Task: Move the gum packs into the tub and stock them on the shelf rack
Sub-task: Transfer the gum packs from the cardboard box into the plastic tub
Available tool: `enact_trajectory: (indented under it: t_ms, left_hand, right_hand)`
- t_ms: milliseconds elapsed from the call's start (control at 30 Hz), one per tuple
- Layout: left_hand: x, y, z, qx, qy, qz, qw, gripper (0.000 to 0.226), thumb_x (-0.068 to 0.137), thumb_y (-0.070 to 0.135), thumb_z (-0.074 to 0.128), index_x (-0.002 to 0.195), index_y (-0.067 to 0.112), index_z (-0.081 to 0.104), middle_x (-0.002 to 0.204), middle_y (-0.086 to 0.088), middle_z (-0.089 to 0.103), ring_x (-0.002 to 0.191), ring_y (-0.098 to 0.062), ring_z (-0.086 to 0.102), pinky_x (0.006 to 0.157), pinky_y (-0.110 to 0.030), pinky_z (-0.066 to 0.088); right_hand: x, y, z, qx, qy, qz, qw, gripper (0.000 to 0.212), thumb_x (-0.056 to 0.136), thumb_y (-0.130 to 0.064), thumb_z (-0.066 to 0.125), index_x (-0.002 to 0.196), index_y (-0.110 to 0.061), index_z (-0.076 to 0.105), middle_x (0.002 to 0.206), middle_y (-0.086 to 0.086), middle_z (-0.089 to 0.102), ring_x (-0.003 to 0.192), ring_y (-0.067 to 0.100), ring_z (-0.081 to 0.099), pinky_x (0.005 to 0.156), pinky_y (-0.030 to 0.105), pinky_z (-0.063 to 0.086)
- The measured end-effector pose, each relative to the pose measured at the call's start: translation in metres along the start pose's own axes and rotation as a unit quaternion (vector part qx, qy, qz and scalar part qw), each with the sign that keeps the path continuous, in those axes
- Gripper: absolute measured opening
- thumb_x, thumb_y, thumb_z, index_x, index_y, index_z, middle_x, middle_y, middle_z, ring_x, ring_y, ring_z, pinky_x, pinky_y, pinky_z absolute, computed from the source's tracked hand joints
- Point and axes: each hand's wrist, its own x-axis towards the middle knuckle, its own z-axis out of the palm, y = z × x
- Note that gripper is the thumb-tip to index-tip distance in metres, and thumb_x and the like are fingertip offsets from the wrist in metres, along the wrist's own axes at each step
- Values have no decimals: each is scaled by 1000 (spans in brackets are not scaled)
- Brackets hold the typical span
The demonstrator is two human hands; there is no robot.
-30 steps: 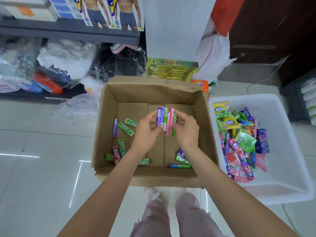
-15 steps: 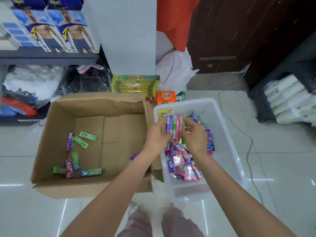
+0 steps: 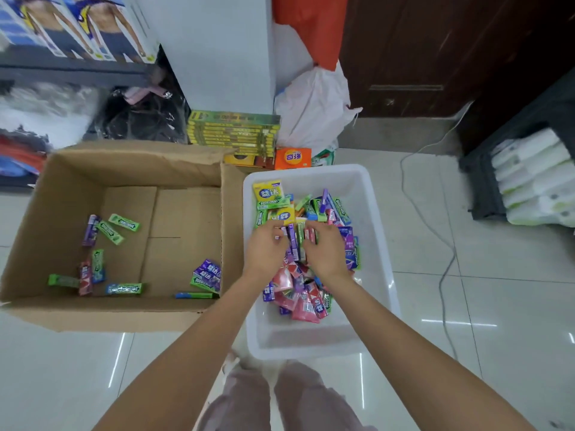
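From the head camera, both hands are down inside the white rectangular plastic tub (image 3: 378, 213), which stands on the glossy tiled floor (image 3: 513, 306) just right of the open brown cardboard box (image 3: 130, 166). The left hand (image 3: 266, 248) and the right hand (image 3: 326, 253) face each other, fingers curled, and pinch between them a small upright bundle of slim purple, green and pink gum packs (image 3: 297, 241); each hand's grip is closed on that bundle. The bundle hangs just over the loose heap of bright mixed gum packs (image 3: 298, 293) that fills the middle of the tub. A few scattered gum sticks (image 3: 110, 231) lie on the bottom of the cardboard box, with more by its right wall. Behind the tub sits a stack of flat green and yellow cartons (image 3: 233, 132) beside a small orange box (image 3: 292, 157).
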Motion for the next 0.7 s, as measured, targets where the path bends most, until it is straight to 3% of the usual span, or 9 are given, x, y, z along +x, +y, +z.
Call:
enact_trajectory:
  t_ms: [67, 133, 200, 333, 433, 533, 633, 700]
  left_hand:
    - [-3, 1, -12, -27, 36, 36, 998, 25, 93, 10, 50, 116, 12, 60, 96, -5, 66, 80, -14, 60, 70, -13, 45]
    - [-6, 0, -28, -64, 65, 61, 994, 19, 93, 11, 53, 109, 15, 62, 90, 5, 64, 76, -4, 58, 66, -6, 44]
    - [-9, -7, -51, -99, 93, 63, 989, 16, 92, 11, 55, 103, 21, 62, 88, 11, 63, 79, -6, 59, 70, -10, 46]
    - [-7, -44, -106, -92, 131, 13, 987, 15, 91, 11, 56, 101, 21, 61, 88, 11, 63, 83, -10, 59, 74, -21, 46]
    - [3, -84, -139, -39, 68, -63, 995, 20, 89, 6, 58, 109, 9, 62, 96, -1, 63, 89, -16, 57, 79, -24, 41]
    - [15, -124, -156, -17, -32, -97, 995, 33, 85, -5, 58, 117, 1, 58, 107, -13, 63, 92, -21, 56, 83, -26, 43]
    - [28, -151, -158, 67, -143, -63, 985, 50, 79, 6, 68, 126, 8, 50, 125, -13, 56, 107, -28, 56, 93, -35, 46]
    - [34, -166, -155, 171, -217, -34, 961, 68, 74, 20, 76, 133, 15, 42, 132, -5, 48, 119, -26, 47, 98, -32, 39]
  right_hand:
    - [0, -10, 0, -2, -6, -20, 1000, 41, 88, -4, 54, 127, -15, 57, 128, 8, 53, 122, 20, 46, 100, 22, 33]
    - [-2, -25, -1, 16, -23, -50, 998, 37, 89, -5, 52, 124, -14, 58, 125, 8, 53, 111, 16, 50, 90, 17, 33]
    - [-5, -47, 3, 52, -42, -76, 995, 35, 89, -2, 50, 121, -12, 60, 122, 8, 55, 93, 11, 55, 82, 14, 37]
    - [-11, -92, 34, 102, -72, -122, 985, 29, 87, 4, 49, 109, -8, 65, 110, 7, 63, 90, 9, 56, 76, 7, 40]
    - [-15, -123, 68, 118, -96, -136, 979, 27, 87, 5, 50, 106, -8, 66, 98, 1, 64, 86, 7, 56, 72, 1, 39]
    - [-18, -140, 110, 88, -118, -115, 982, 28, 86, 3, 52, 108, -10, 64, 104, 6, 63, 86, 8, 55, 79, 13, 44]
    - [-19, -141, 150, 17, -151, -64, 986, 36, 85, -1, 54, 120, -8, 59, 114, 10, 60, 99, 19, 58, 94, 28, 44]
    - [-16, -131, 173, -54, -173, -16, 983, 45, 85, -6, 56, 130, -10, 51, 126, 15, 51, 118, 27, 49, 104, 32, 37]
